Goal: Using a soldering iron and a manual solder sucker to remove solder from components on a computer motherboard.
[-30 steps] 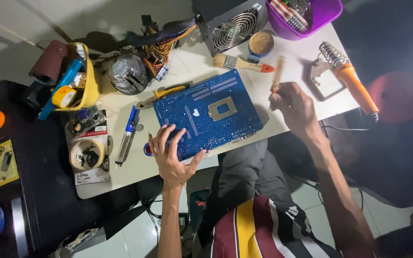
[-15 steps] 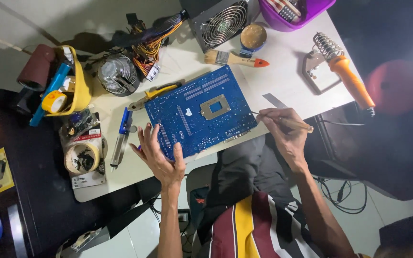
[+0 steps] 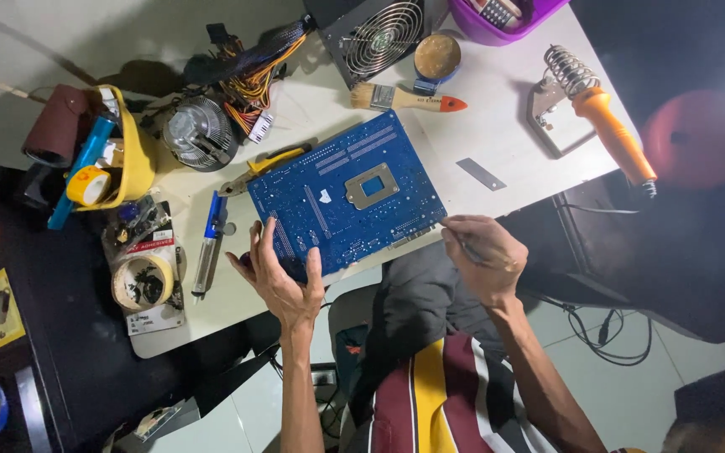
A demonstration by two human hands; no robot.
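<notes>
We see a blue board (image 3: 347, 198) with a grey square at its centre on a white table (image 3: 497, 134). At two o'clock lies an orange-handled iron (image 3: 610, 134); at ten o'clock, a yellow tub (image 3: 138, 159). Our shirt (image 3: 446, 403) is striped maroon, yellow, white.

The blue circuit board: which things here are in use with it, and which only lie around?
In use:
- blue circuit board
- left hand, at the board's near corner
- right hand, holding a thin tool at the board's edge

Lying about:
- paintbrush
- soldering iron
- cooler fan
- tape roll
</notes>
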